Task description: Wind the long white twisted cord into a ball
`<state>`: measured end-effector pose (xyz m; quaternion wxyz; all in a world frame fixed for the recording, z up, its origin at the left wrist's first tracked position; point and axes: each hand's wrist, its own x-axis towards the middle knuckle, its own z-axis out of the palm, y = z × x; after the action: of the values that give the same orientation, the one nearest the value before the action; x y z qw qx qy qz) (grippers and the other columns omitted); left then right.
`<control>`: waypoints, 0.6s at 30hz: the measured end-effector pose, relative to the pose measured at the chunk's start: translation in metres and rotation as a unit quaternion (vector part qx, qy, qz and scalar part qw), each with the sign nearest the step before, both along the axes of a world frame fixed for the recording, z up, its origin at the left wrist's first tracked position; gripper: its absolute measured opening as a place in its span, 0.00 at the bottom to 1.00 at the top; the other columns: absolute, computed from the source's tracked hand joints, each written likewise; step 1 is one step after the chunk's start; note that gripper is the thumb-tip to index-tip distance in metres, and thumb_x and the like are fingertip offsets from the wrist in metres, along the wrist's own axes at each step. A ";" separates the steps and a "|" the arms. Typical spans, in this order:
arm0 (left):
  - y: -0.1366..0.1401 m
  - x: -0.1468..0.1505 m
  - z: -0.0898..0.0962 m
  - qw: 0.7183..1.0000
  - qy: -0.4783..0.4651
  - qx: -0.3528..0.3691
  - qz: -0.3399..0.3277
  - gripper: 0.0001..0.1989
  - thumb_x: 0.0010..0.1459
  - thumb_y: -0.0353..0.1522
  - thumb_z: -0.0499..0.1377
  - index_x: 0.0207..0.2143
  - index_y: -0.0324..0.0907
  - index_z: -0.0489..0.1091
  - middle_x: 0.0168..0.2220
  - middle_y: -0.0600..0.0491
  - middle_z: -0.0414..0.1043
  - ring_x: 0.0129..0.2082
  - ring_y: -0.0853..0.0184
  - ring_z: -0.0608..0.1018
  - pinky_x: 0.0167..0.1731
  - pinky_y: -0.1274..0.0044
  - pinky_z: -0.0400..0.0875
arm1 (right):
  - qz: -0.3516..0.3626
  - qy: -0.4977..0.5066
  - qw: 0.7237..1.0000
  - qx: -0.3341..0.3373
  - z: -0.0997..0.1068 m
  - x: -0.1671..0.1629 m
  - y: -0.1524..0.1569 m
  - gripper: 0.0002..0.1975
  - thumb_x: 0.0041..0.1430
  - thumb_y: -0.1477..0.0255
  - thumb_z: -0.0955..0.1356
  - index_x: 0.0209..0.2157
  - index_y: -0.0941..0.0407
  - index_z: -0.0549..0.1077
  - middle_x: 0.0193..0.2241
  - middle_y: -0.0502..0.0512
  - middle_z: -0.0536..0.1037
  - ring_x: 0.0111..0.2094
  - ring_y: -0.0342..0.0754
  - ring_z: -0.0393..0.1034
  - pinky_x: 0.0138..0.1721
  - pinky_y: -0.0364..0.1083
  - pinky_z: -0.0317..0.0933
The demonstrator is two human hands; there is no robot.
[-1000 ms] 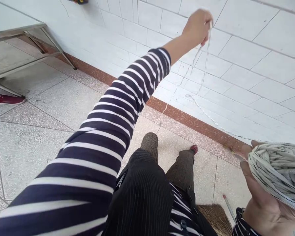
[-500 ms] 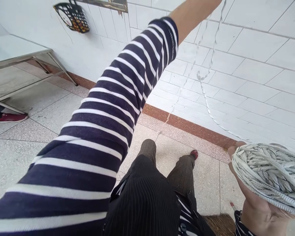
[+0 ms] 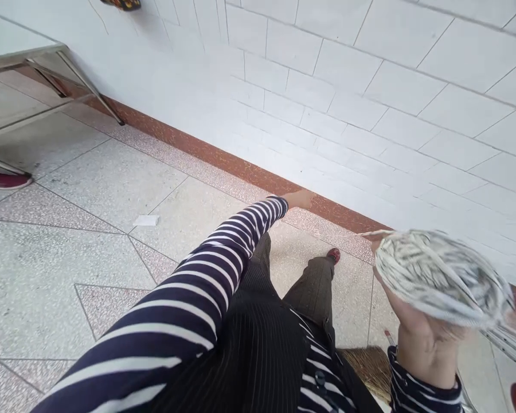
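Bundle of cord (image 3: 434, 275) is held in the half-curled right hand (image 3: 406, 312), strand (image 3: 377, 232) jutting wallward, while the left hand (image 3: 300, 199) reaches low by the skirting (image 3: 198, 147), grip indiscernible; level support should probably limit slipping coils and tangles.

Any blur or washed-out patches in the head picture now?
Head view: cord bundle in the right hand looks motion-smeared, especially its right end; head view: wall tile lines wash out left of centre; head view: floor under the metal-legged table falls in soft shade.
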<state>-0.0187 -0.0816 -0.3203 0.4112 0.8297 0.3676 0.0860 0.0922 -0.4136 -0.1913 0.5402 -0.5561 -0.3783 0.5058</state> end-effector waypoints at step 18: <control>-0.164 -0.022 -0.130 0.963 -0.140 -0.226 0.047 0.14 0.59 0.37 0.60 0.43 0.36 0.76 0.41 0.46 0.78 0.42 0.60 0.79 0.43 0.72 0.74 | -0.129 0.331 0.925 0.139 0.012 -0.028 0.061 0.28 0.44 0.67 0.74 0.51 0.50 0.73 0.51 0.55 0.77 0.55 0.59 0.69 0.45 0.56 0.73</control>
<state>-0.0408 -0.2461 -0.4501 0.6310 0.6764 0.3550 0.1355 0.0646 -0.3528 -0.1790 0.7670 -0.3211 -0.1693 0.5292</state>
